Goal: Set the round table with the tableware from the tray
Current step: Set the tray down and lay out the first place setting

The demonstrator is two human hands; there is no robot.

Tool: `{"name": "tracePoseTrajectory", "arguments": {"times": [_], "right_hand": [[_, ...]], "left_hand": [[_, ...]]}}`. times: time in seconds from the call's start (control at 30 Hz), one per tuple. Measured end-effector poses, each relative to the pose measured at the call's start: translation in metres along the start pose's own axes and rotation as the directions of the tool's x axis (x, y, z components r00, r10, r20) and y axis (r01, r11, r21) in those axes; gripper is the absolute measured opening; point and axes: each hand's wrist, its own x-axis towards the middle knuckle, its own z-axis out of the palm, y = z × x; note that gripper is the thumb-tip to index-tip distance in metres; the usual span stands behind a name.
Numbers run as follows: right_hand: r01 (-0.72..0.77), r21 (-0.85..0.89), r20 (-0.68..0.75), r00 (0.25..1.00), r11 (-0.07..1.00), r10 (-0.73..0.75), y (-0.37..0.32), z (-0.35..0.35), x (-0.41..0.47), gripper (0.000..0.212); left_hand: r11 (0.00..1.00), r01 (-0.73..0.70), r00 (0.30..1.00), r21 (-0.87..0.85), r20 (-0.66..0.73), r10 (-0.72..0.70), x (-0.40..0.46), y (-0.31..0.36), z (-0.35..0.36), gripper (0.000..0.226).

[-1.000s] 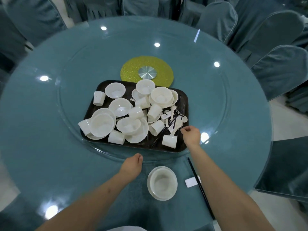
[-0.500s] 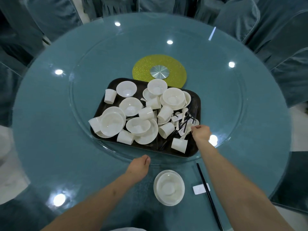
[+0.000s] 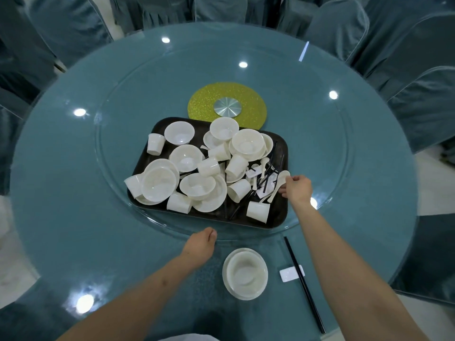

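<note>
**Right hand at the spoons**

The round teal glass-topped table (image 3: 73, 193) bears a dark rectangular tray (image 3: 280, 217) of white tableware at centre. At the tray's 4 o'clock, the right hand (image 3: 296, 189) pinches a white ceramic spoon (image 3: 280, 179). The left hand (image 3: 200, 244) rests curled, empty, at 6 o'clock.

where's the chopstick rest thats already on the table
Head view, near right: the chopstick rest lies under the black chopsticks, just right of the bowl on its plate.
</note>
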Motion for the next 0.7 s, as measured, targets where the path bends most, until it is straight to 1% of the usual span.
{"name": "tracePoseTrajectory", "arguments": {"times": [0.1,0.2,0.23,0.33,0.4,0.53,0.63,0.7], "right_hand": [[0.055,0.053,0.045,0.997,0.997,-0.058,-0.008,-0.008,-0.019,0.012],[0.093,0.092,0.09,0.991,0.991,-0.101,-0.006,-0.014,-0.037,0.002],[0.096,0.103,0.112,0.988,0.99,-0.107,-0.005,-0.016,-0.042,0.002],[0.08,0.121,0.153,0.983,0.989,-0.098,-0.003,-0.023,-0.058,0.011],[0.094,0.084,0.146,0.984,0.992,-0.105,0.004,-0.026,-0.064,0.015],[0.162,0.009,0.089,0.983,0.987,-0.162,0.02,-0.029,-0.075,0.019],[0.15,0.014,0.044,0.988,0.989,-0.15,0.029,-0.034,-0.086,0.018],[0.138,0.035,0.047,0.989,0.99,-0.14,0.035,-0.038,-0.095,0.017]], "left_hand": [[1.0,-0.003,1.0,0.0,0.005,0.003,-0.001,0.002,0.001,0.034],[1.0,-0.019,1.0,-0.004,0.01,0.019,-0.003,0.002,0.001,0.033],[1.0,-0.021,1.0,-0.004,0.01,0.021,-0.004,0.002,0.001,0.033],[1.0,-0.014,1.0,0.002,0.009,0.014,-0.004,0.003,0.001,0.033],[1.0,-0.017,1.0,0.013,0.004,0.017,-0.004,0.004,0.002,0.033],[0.998,-0.028,1.0,0.054,0.008,0.027,-0.005,0.006,0.003,0.03],[0.997,-0.029,0.999,0.07,0.016,0.028,-0.004,0.006,0.003,0.03],[0.996,-0.026,0.999,0.086,0.021,0.025,-0.004,0.006,0.004,0.031]]}}
